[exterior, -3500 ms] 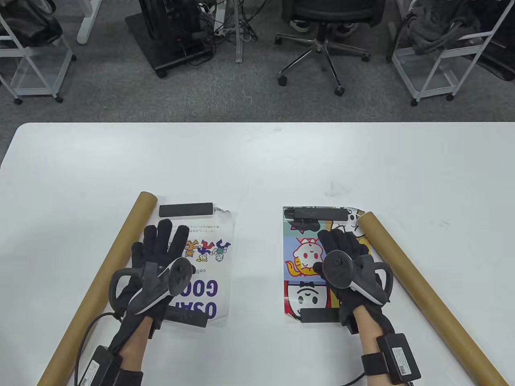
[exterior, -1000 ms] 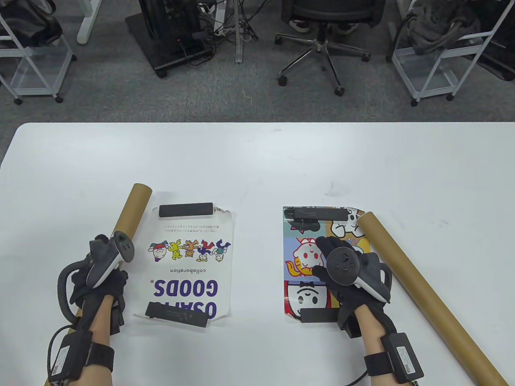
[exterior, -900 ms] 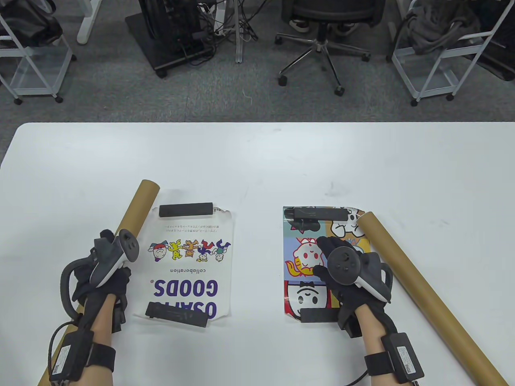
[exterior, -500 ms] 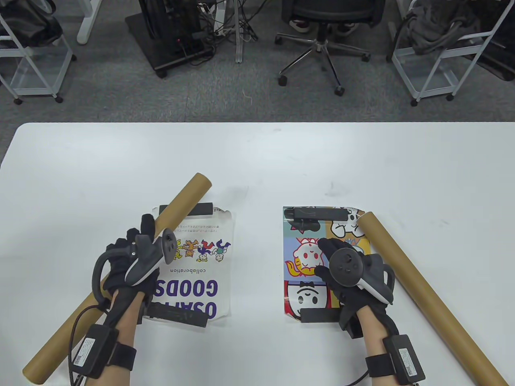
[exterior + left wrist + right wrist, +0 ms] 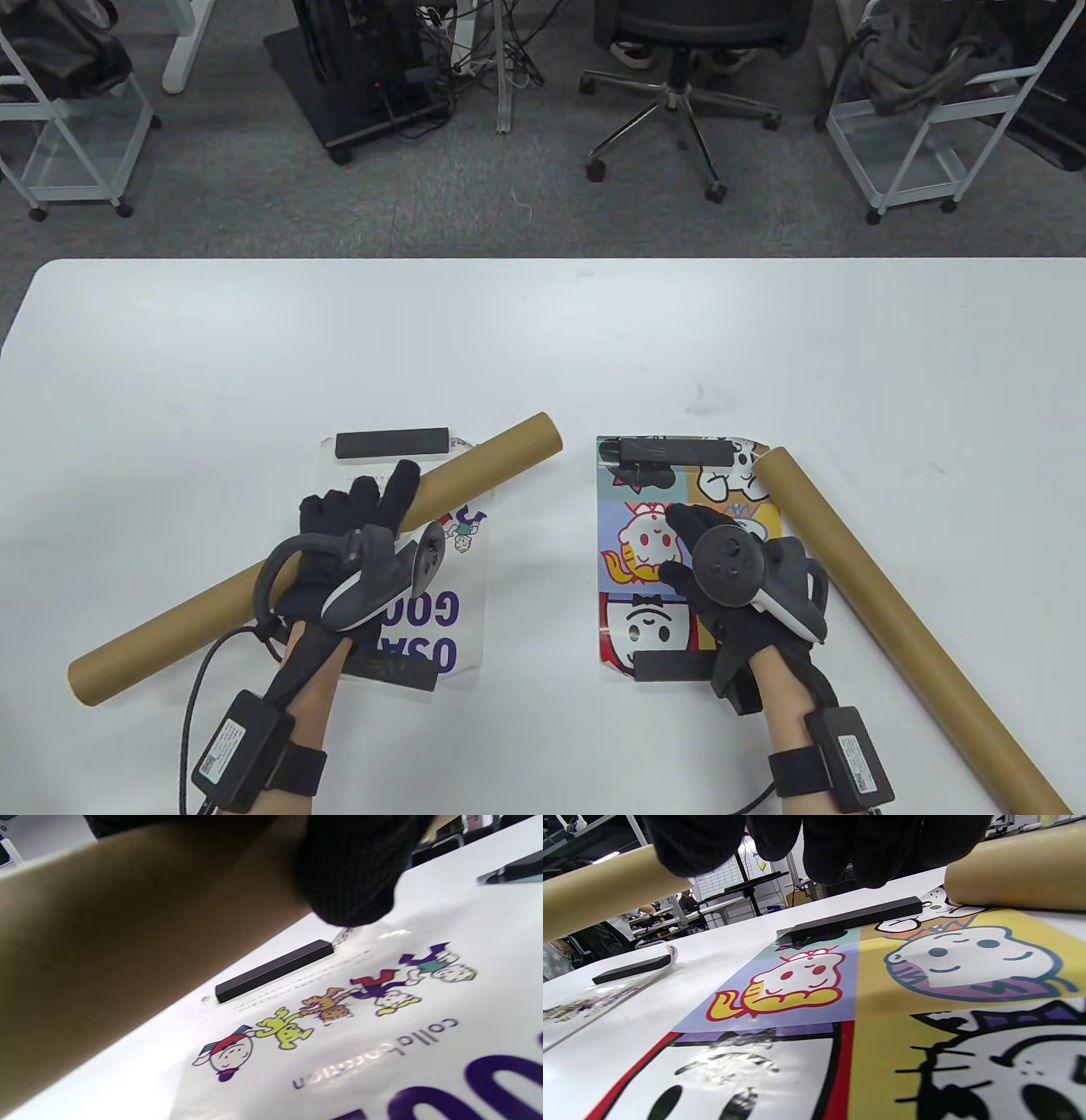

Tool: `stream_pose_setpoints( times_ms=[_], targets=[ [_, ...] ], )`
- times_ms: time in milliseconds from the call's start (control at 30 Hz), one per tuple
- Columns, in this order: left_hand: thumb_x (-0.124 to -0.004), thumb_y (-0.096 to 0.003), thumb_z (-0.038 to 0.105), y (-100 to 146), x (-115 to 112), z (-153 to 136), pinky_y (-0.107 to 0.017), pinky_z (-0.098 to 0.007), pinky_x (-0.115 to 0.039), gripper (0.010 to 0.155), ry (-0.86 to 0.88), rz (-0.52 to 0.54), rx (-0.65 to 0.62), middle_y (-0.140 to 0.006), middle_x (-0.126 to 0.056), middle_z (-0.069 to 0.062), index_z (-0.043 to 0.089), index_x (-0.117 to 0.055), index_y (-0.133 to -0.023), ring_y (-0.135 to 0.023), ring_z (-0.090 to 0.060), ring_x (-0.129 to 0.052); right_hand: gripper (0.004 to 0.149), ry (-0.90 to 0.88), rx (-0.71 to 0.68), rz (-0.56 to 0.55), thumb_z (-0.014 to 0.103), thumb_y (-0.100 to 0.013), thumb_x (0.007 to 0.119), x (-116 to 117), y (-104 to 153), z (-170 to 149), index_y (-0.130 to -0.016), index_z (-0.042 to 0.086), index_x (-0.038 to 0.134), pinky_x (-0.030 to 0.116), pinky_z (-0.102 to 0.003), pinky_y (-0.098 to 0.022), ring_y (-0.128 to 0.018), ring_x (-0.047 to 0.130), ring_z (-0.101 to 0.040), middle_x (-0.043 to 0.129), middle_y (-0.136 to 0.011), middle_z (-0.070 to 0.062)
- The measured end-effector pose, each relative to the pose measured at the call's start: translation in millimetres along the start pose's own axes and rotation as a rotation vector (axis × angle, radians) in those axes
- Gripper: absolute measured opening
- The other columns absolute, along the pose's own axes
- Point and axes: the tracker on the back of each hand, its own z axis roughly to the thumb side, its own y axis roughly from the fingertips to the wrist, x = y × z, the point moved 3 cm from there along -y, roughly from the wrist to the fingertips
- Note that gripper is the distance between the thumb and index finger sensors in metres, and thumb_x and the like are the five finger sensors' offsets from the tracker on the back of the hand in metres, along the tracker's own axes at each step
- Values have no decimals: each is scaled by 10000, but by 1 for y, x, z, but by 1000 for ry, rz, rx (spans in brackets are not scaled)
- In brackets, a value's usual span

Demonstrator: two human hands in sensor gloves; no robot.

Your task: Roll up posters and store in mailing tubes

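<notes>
Table view: the left hand (image 5: pixel 339 543) grips a cardboard tube (image 5: pixel 170 624) lying diagonally across the white poster (image 5: pixel 462 628), fingers wrapped over it; the tracker hides the palm and part of the print. The right hand (image 5: pixel 721 552) hovers or rests flat, fingers spread, on the cartoon poster (image 5: pixel 632 526); contact cannot be told. A second tube (image 5: pixel 899 628) lies beside it, cut off at the bottom edge. Black bars (image 5: pixel 392 443) weigh down the posters' ends.

Left wrist view: the tube (image 5: pixel 106 955) fills the frame's left, a blurred fingertip (image 5: pixel 352 878) over it, poster (image 5: pixel 339 1027) beneath.

Right wrist view: fingertips (image 5: pixel 840 844) hang just above the cartoon poster (image 5: pixel 925 984), only their ends visible; the second tube (image 5: pixel 1018 878) lies at right
</notes>
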Motion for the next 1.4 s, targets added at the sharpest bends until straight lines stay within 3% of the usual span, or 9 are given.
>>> stream_pose_setpoints(
  times_ms=[200, 567, 867, 1100, 1400],
  targets=[
    [-839, -481, 442, 15, 8, 13, -834, -572, -650, 927, -49, 78, -94, -1200, -616, 0, 388, -219, -1169, -1023, -309, -801, 676, 15, -6, -18, 404, -483, 688, 3, -1, 4, -1076, 146, 493, 535, -706, -683, -997, 631, -516, 587, -1134, -220],
    [-835, -481, 444, 27, 19, 38, -833, -573, -651, 927, -66, 120, -188, -1199, -620, 6, 384, -216, -1167, -1020, -300, -807, 604, -145, -32, -134, 385, -496, 668, -5, 3, 4, -1043, 146, 574, 588, -690, -670, -942, 727, -494, 679, -1084, -204],
    [-834, -485, 427, 31, 18, 52, -832, -582, -644, 921, -69, 114, -233, -1200, -618, -9, 379, -219, -1169, -1025, -313, -798, 594, -223, -49, -157, 394, -486, 681, -6, 3, 6, -1023, 149, 612, 607, -682, -665, -913, 768, -473, 721, -1056, -190],
    [-838, -479, 432, 33, 19, 60, -832, -576, -650, 920, -18, 115, -275, -1194, -629, -8, 378, -232, -1169, -1018, -305, -808, 534, -274, -56, -151, 388, -484, 688, -5, 1, 6, -962, 150, 686, 629, -668, -657, -868, 818, -440, 783, -1001, -158],
    [-874, -446, 458, 34, 21, 61, -818, -561, -686, 923, 31, 131, -288, -1160, -686, -11, 357, -324, -1179, -975, -286, -852, 423, -264, -36, -261, 379, -437, 748, -14, 4, 0, -833, 234, 767, 643, -656, -658, -785, 877, -365, 867, -875, -59]
  ],
)
